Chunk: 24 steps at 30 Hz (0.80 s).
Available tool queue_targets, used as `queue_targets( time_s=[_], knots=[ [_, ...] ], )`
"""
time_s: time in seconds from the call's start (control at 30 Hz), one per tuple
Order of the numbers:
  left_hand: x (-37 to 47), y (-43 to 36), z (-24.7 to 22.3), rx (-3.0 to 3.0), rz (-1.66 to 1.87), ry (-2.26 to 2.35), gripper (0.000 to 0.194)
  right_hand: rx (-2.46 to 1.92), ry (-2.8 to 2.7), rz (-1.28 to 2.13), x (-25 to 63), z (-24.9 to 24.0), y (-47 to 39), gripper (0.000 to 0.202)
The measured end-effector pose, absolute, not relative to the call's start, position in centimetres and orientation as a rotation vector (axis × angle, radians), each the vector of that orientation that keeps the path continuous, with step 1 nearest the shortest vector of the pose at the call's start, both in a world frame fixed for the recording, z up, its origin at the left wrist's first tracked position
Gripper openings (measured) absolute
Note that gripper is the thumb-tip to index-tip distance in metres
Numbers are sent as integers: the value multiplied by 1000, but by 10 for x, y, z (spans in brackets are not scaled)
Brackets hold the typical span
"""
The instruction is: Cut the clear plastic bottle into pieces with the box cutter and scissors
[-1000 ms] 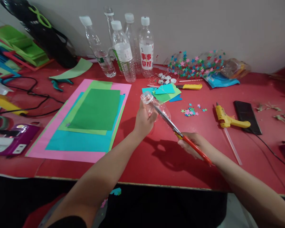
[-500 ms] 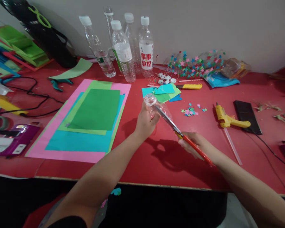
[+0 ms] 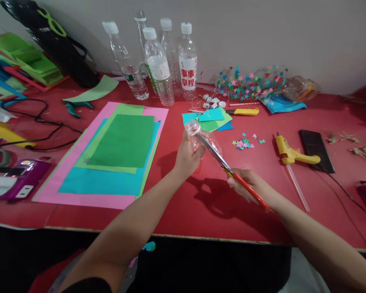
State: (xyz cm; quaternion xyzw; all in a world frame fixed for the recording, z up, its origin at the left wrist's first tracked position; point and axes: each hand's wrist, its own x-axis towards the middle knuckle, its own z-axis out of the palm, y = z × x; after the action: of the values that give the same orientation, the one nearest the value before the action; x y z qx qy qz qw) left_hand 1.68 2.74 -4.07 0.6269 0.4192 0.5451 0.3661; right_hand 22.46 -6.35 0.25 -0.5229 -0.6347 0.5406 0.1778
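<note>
A clear plastic bottle top [image 3: 192, 127], its round neck tilted up and away, is gripped by my left hand [image 3: 189, 154] above the red table [image 3: 183, 207]. My right hand [image 3: 247, 183] is closed round scissors [image 3: 249, 189] with a red handle. Their metal blades lie along the clear plastic and point toward the neck. Whether the blades are parted cannot be made out. Coloured paper sheets [image 3: 122, 140] are stacked to the left of my left hand. Small paper stars [image 3: 244, 143] lie beyond my right hand.
Several bottles [image 3: 158, 73] stand along the wall. A yellow glue gun [image 3: 293, 152] and a black phone [image 3: 317, 150] lie at the right. A yellow cutter [image 3: 246, 112] rests behind the stars. At the left are a purple box [image 3: 30, 173] and black cables.
My right hand and the scissors have shifted slightly to the left, nearer my left hand. The left hand keeps its hold on the bottle top.
</note>
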Motion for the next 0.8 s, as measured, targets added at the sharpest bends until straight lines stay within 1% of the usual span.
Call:
queue_targets(
  time_s=[0.13, 0.2, 0.27, 0.43, 0.57, 0.8],
  knots=[
    [18, 35, -40, 1197, 1495, 1016, 28, -1421, -1872, 1572, 227, -2, -63, 46],
    [19, 36, -37, 975, 1508, 938, 30, -1432, -1856, 1521, 226, -2, -62, 47],
    [21, 34, -33, 850, 1437, 839, 34, -1470, -1740, 1426, 225, -1, -61, 47],
    [28, 17, -28, 823, 1091, 694, 41, -1592, -1402, 1205, 224, -1, -52, 47],
    [29, 9, -30, 823, 941, 649, 49, -1644, -1352, 1183, 223, -2, -46, 49],
    [34, 10, -31, 789, 849, 663, 38, -1670, -1470, 1084, 222, -7, -45, 49]
  ],
)
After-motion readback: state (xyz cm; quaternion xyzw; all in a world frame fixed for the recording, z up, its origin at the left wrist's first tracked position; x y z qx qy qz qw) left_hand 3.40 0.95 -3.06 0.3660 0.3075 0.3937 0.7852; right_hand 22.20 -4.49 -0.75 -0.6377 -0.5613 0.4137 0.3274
